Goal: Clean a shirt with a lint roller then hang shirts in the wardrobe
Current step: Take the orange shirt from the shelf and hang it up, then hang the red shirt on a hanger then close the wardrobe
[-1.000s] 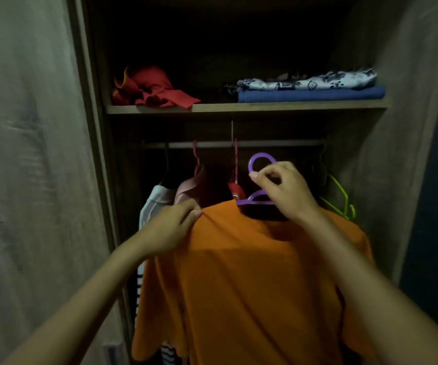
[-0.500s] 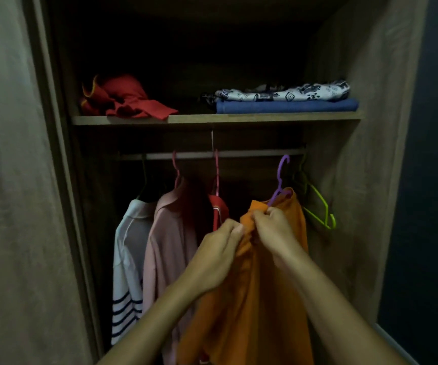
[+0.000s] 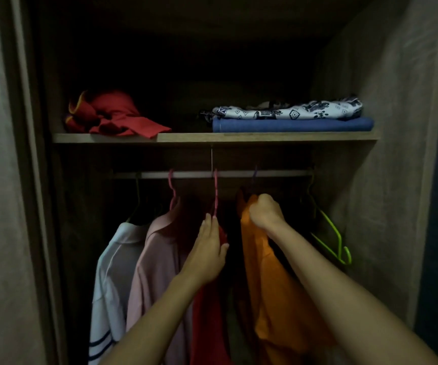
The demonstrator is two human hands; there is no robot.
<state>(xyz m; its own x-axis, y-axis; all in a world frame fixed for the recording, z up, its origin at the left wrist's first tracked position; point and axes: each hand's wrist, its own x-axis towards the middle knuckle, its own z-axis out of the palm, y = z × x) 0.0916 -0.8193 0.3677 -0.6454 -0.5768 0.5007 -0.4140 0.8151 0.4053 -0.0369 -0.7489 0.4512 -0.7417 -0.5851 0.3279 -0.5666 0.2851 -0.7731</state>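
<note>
The orange shirt [image 3: 273, 280] hangs edge-on from the wardrobe rail [image 3: 239, 174] on a purple hanger [image 3: 254, 175], right of centre. My right hand [image 3: 265, 211] is closed on the shirt's shoulder near the collar. My left hand [image 3: 210, 248] is flat with fingers straight, pressed against the red shirt [image 3: 207, 320] and the stem of its pink hanger [image 3: 215, 193]. No lint roller is in view.
A pink shirt [image 3: 154, 272] and a white striped shirt [image 3: 110, 280] hang to the left. An empty green hanger [image 3: 331, 233] hangs at the far right. The shelf [image 3: 186, 137] above holds a red garment [image 3: 115, 114] and folded patterned and blue clothes [image 3: 291, 119].
The orange shirt went from held flat in front of me to hanging on the rail, turned edge-on. My left hand let go of it and moved left onto the red shirt.
</note>
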